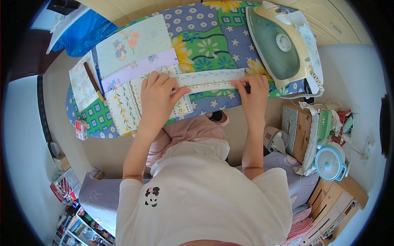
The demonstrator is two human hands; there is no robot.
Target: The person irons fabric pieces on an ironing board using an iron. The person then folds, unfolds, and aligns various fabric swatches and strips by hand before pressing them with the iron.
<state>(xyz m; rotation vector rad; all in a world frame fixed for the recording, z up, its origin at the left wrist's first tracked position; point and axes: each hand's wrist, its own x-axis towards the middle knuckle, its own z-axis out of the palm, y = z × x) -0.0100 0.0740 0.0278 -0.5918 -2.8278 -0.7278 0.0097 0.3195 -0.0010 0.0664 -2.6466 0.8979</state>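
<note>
A long white fabric strip [215, 78] with a leafy print lies folded lengthwise across the patterned ironing board [195, 20]. Its left end is pinched between the thumb and fingers of my left hand [159, 92], which also rests over a stack of printed fabric pieces [117, 112]. At the strip's right end, my right hand [253, 90] grips the fold with thumb and fingertips. Beyond my right hand stands a cream and green steam iron [273, 45], its cord trailing off the board's right side. A bear-printed fabric piece [137, 43] tops the upper part of the stack.
A slim brown-handled tool [93, 80] lies on pale fabric left of the stack. A small red and white box [81, 129] sits by the board's left edge. To the right, a wooden cabinet [301, 135] holds a light-blue round appliance [329, 162]. A blue plastic bag [84, 33] is behind.
</note>
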